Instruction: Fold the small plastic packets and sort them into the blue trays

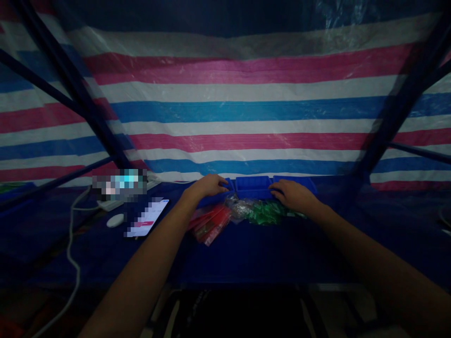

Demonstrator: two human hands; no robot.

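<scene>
Three small blue bins stand in a row at the back of the blue table: a left bin, a middle bin and a right bin. Over the left bin is my left hand, its fingers a little bent and apart, holding nothing I can see. My right hand reaches across the right bin, fingertips near the middle bin's edge, fingers apart. In front of the bins lie red plastic bags, clear plastic bags and green plastic bags. Dim light hides small contents.
On the left lie a lit phone, a white oval object and a white power strip beside a blurred-out item. A white cable hangs over the table's front. Dark blue posts and a striped tarp stand behind.
</scene>
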